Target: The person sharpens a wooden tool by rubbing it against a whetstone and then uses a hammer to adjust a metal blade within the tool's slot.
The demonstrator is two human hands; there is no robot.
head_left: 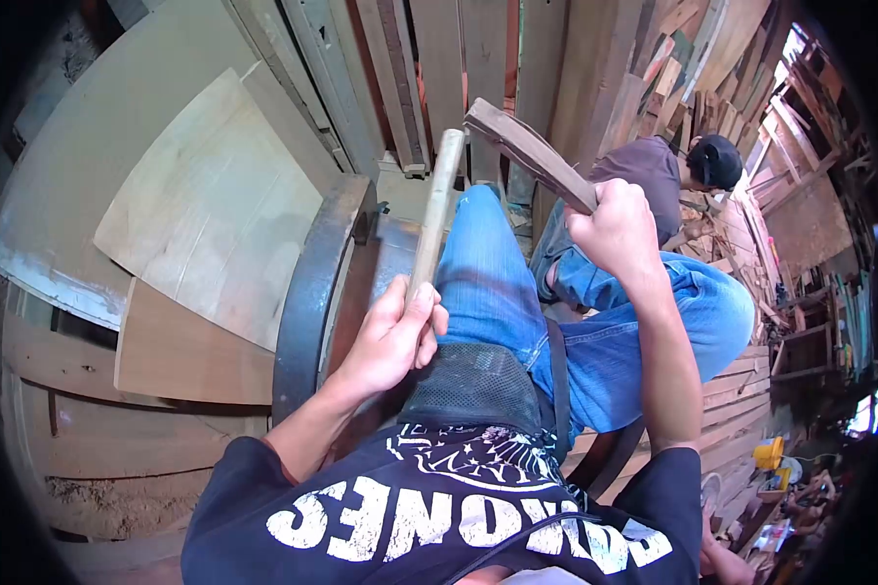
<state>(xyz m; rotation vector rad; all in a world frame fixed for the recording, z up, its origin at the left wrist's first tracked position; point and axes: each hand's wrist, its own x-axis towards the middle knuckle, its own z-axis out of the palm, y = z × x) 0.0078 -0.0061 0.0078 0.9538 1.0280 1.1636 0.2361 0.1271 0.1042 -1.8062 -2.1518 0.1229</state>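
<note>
My left hand (388, 339) is closed around the lower end of a pale round rod (437, 200), which points up and away from me over my left thigh. Farther right and higher, my right hand (615, 229) grips the near end of a flat brown piece of wood (527, 148). Its far end reaches toward the upper tip of the rod, and I see a small gap between them. Below both hands are my jeans (493, 278) and a black mesh pouch (473, 385) at my waist.
A dark curved chair part (312, 283) stands left of my leg. Large thin boards (215, 205) lean farther left, and upright planks (439, 78) line the front. A person in a dark cap (717, 161) is at the right, near heaped wood scraps. A yellow container (769, 453) sits lower right.
</note>
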